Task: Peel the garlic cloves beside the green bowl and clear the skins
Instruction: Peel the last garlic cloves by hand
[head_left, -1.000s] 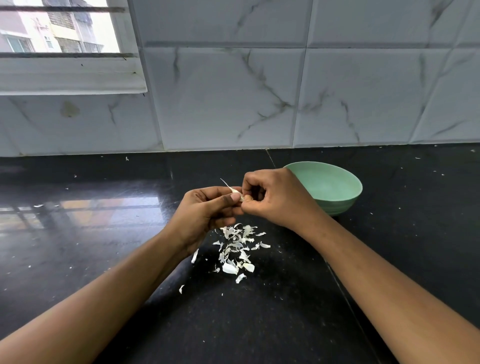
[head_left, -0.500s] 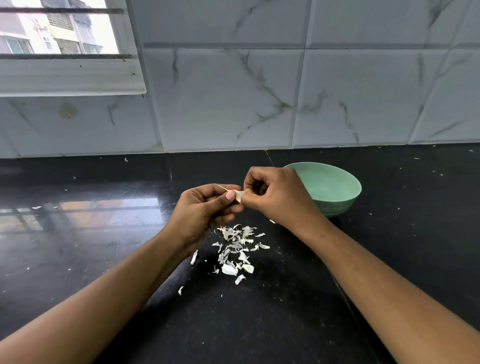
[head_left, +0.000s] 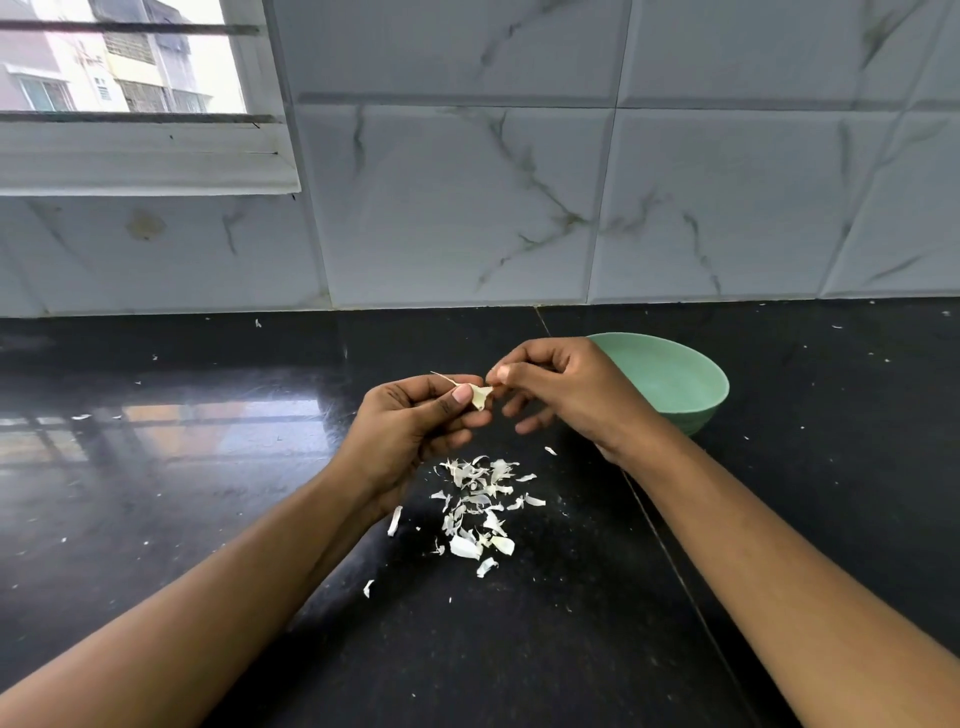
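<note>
Your left hand (head_left: 415, 423) is curled narrow, thumb pressed against the fingertips, and it grips a pale garlic clove (head_left: 480, 396) just above the black counter (head_left: 208, 519). A thin stalk sticks out from the clove up and to the left, across your fingers. Below and between your wrists, a loose pile of white skins (head_left: 478, 504) lies on the counter, with a few stray flakes off to its left and smaller specks further out.

Your right hand (head_left: 563, 389) meets the clove from the other side. Its thumb and forefinger are pinched tight at the clove's right edge, while the other fingers hang loosely curled beneath. The green bowl (head_left: 719, 387) stands on the counter just behind that hand, touching nothing else.

Your right hand covers the bowl's left rim, and the part of its inside that shows looks bare. Most of the clove sits behind your left thumb, so you cannot tell how much skin is on it, nor whether your right fingertips hold the skin or the clove itself. No other cloves can be made out among the skins
</note>
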